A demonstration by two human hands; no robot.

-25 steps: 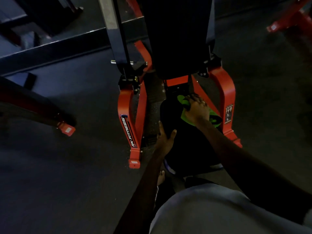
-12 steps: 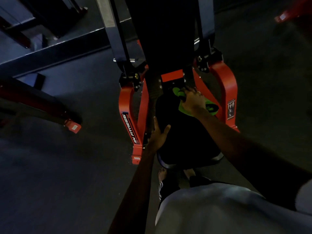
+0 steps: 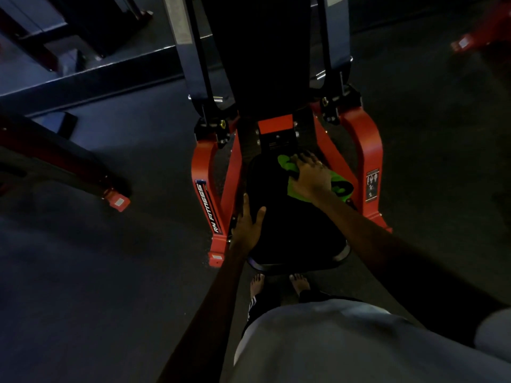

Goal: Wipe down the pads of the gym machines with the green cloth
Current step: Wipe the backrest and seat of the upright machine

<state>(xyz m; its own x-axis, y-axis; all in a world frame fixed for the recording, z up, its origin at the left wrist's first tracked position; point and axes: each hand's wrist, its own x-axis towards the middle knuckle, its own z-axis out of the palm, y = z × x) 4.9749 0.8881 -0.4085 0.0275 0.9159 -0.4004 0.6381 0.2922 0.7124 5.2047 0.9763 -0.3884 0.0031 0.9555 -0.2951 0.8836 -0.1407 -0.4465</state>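
Looking down at a black seat pad [image 3: 293,233] on a red-framed gym machine [image 3: 362,150]. The green cloth [image 3: 339,181] lies on the far right part of the pad, directly under the right hand [image 3: 309,178], which presses it flat with fingers spread; green shows beyond the fingertips and beside the wrist. The left hand [image 3: 249,228] rests on the pad's left edge, fingers straight, thumb apart. Compared with half a second earlier, the cloth and right hand remain at the pad's far end and the left hand has stayed put.
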